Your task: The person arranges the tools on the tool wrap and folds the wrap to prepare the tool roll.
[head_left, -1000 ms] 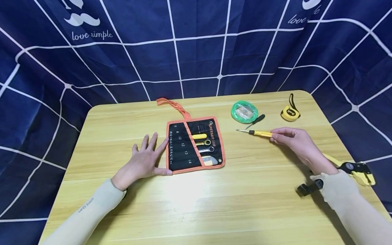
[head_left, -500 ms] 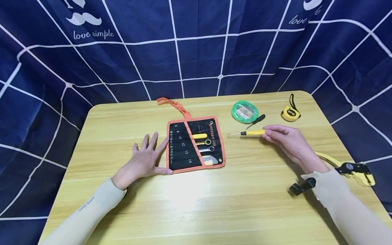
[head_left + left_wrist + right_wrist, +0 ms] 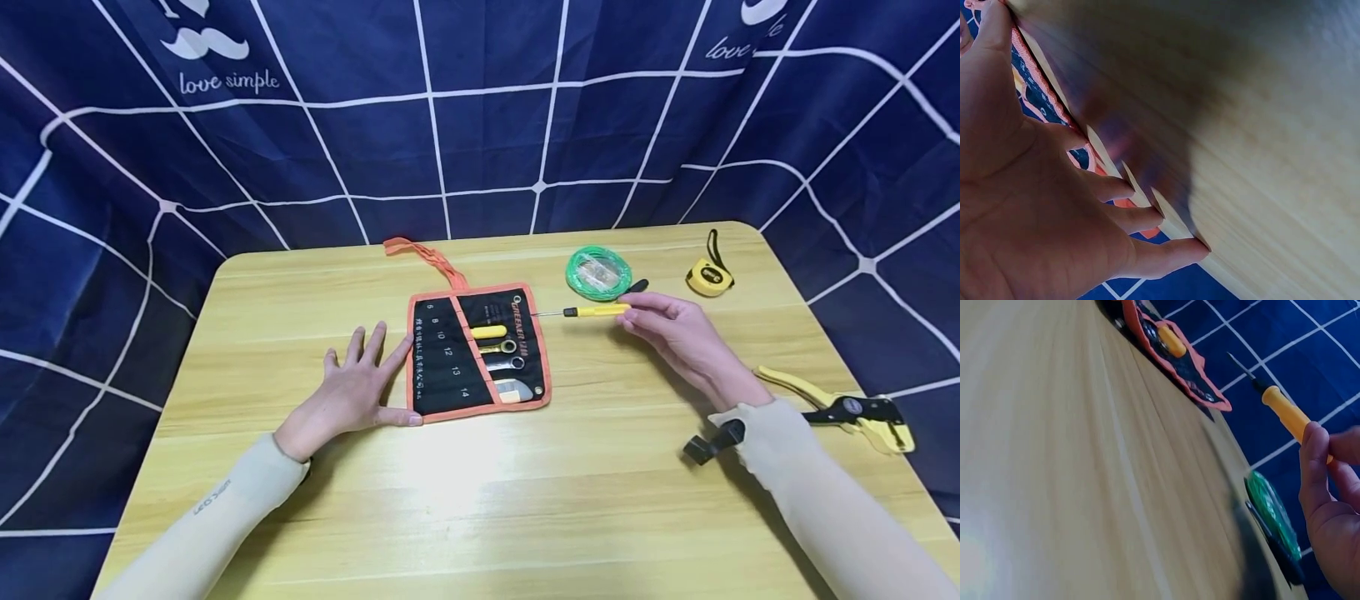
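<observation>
A black tool pouch (image 3: 457, 396) with orange edging lies flat on the wooden table. Its pockets hold a yellow-handled tool (image 3: 489, 332), two wrenches (image 3: 508, 364) and a utility knife (image 3: 515, 392). My left hand (image 3: 348, 400) rests with fingers spread at the pouch's left edge, thumb and forefinger touching it. My right hand (image 3: 675, 333) pinches the end of a yellow screwdriver (image 3: 597, 310), its thin shaft pointing left, the tip over the pouch's right edge. In the right wrist view the screwdriver (image 3: 1285, 414) is raised above the table.
Behind the right hand lie a coil of green wire (image 3: 598, 273) and a small black screwdriver (image 3: 637, 286), partly covered. A yellow tape measure (image 3: 710, 276) sits at the back right. Yellow-and-black wire strippers (image 3: 855, 408) lie beyond the right forearm. An orange tie strap (image 3: 427, 258) trails behind the pouch.
My right hand has moved left with the yellow screwdriver, bringing its tip from right of the pouch to over its right edge. My left hand has stayed in place.
</observation>
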`<state>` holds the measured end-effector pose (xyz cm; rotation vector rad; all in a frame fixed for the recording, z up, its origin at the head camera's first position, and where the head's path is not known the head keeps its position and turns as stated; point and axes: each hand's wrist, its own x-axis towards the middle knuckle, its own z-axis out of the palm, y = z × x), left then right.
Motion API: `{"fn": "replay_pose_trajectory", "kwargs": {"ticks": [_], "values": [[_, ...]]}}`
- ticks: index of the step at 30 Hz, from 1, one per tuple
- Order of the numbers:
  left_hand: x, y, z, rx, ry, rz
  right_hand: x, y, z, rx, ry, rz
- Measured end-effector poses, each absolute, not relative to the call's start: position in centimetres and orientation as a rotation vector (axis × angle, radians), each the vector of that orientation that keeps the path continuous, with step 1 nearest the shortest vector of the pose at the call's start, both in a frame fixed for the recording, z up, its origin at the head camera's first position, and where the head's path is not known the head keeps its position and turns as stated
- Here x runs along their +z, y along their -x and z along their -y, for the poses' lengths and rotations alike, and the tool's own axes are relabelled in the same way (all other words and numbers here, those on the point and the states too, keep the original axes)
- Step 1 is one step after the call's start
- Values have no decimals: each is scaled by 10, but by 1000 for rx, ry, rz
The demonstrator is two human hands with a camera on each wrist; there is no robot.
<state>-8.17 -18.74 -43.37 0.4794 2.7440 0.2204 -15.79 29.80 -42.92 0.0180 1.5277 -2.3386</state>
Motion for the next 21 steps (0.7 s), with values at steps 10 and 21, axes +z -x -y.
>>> {"fn": "replay_pose_trajectory", "kwargs": {"ticks": [10,21], "values": [[-432,82,188,228,-498,-2744,-435,168,-274,-2356,-45,-1521],[-435,81,189,250,-496,-2753,-439,176,-249,-2323,-127,-1577]]}}
